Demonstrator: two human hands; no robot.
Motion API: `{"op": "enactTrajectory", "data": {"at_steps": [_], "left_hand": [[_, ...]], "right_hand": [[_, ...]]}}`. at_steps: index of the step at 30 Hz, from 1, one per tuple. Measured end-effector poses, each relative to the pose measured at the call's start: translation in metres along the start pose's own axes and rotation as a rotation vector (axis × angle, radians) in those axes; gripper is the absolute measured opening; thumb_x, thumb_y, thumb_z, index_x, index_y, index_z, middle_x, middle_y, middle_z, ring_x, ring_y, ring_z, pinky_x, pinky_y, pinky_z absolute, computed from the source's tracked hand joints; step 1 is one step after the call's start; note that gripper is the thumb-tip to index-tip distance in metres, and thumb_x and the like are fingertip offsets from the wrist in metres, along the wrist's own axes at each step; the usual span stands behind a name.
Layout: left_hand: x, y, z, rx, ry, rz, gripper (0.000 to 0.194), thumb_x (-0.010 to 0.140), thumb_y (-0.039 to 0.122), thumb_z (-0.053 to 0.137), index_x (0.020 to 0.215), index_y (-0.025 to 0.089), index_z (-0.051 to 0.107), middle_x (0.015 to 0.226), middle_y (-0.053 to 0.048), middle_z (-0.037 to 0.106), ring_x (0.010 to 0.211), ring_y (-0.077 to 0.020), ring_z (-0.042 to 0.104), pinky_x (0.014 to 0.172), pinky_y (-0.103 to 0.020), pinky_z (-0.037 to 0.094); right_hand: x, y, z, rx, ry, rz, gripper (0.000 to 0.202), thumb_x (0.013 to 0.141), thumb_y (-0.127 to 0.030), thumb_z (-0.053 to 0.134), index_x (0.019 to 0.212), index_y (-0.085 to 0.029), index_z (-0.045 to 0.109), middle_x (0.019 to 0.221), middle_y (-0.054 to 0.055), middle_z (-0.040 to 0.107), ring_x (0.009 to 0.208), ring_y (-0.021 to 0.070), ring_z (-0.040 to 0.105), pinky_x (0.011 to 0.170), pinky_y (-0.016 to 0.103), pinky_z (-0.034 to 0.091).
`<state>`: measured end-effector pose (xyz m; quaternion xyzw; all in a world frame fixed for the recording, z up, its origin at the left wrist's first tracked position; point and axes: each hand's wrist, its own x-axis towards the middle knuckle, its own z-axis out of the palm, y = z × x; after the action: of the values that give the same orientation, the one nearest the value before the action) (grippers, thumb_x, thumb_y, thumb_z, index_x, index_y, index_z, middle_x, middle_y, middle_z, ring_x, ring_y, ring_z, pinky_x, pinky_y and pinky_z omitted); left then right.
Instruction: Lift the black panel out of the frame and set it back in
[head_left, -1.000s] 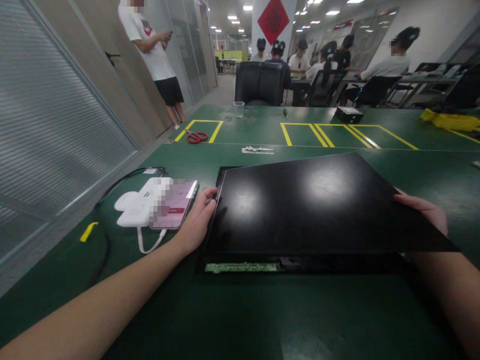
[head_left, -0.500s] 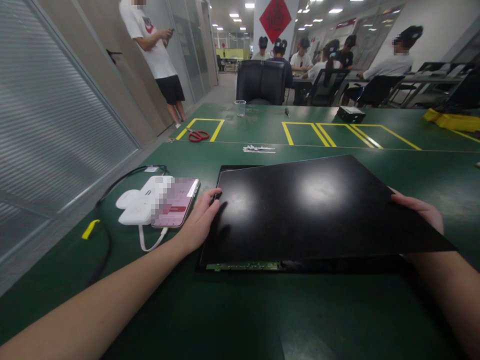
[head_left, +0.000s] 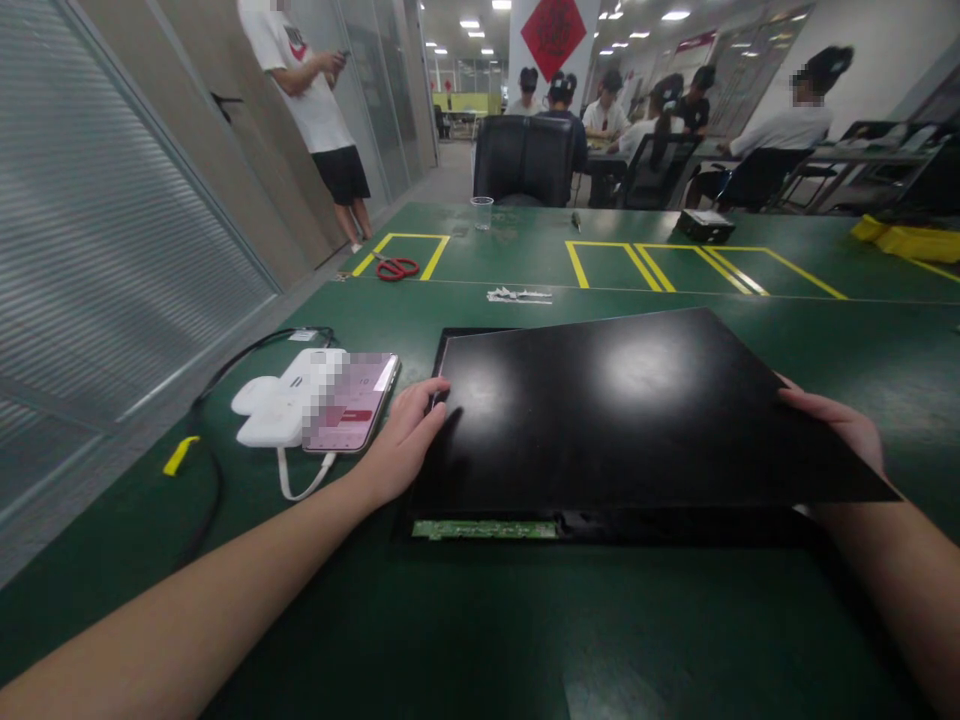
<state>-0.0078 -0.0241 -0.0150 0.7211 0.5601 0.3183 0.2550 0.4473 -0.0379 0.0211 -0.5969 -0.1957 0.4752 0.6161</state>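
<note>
A glossy black panel (head_left: 600, 430) is tilted over a black frame (head_left: 675, 528) on the green table, its right side higher than its left. My left hand (head_left: 409, 435) grips the panel's left edge, thumb on top. At the right edge, my right hand (head_left: 836, 425) holds the panel with the thumb on top and the other fingers hidden beneath. A green circuit board strip (head_left: 484, 530) shows along the frame's near edge, below the panel. What else lies inside the frame is hidden by the panel.
A phone (head_left: 352, 405) and a white charger (head_left: 274, 415) with cables lie left. Beyond are red scissors (head_left: 397, 268), white scraps (head_left: 519, 296), a clear cup (head_left: 482, 213), a black box (head_left: 705, 226) and yellow cloth (head_left: 911, 242). A person stands back left; several people sit behind.
The panel has shifted slightly left and away from me at its near edge, and more of the green circuit board strip shows. Both hands keep their hold.
</note>
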Motion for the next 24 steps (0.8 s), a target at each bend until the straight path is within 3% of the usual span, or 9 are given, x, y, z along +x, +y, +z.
{"op": "enactTrajectory", "data": {"at_steps": [10, 17, 24], "left_hand": [[-0.001, 0.007, -0.001, 0.011, -0.010, -0.014, 0.051, 0.101, 0.050, 0.032, 0.136, 0.022, 0.056, 0.149, -0.011, 0.057, 0.143, -0.0302, 0.046, 0.124, -0.054, 0.032], [-0.001, 0.015, -0.004, 0.011, -0.029, -0.002, 0.047, 0.102, 0.048, 0.033, 0.132, 0.023, 0.058, 0.148, -0.011, 0.057, 0.143, -0.0310, 0.045, 0.124, -0.055, 0.030], [-0.005, 0.006, -0.003, 0.107, -0.076, 0.165, 0.046, 0.092, 0.053, 0.060, 0.129, 0.026, 0.062, 0.156, -0.014, 0.048, 0.149, -0.0386, 0.037, 0.123, -0.064, 0.026]], "right_hand": [[-0.004, 0.000, -0.001, 0.031, -0.021, -0.055, 0.041, 0.073, -0.027, 0.062, 0.110, -0.030, 0.080, 0.128, 0.001, 0.075, 0.122, 0.0336, 0.069, 0.111, 0.053, 0.053], [0.000, 0.003, -0.004, -0.012, -0.012, -0.097, 0.033, 0.074, -0.026, 0.063, 0.100, -0.028, 0.081, 0.122, 0.002, 0.077, 0.122, 0.0329, 0.069, 0.109, 0.050, 0.054], [-0.002, 0.003, -0.004, -0.065, -0.032, -0.120, 0.033, 0.069, -0.025, 0.065, 0.098, -0.029, 0.081, 0.121, 0.002, 0.077, 0.120, 0.0338, 0.069, 0.104, 0.049, 0.058]]}}
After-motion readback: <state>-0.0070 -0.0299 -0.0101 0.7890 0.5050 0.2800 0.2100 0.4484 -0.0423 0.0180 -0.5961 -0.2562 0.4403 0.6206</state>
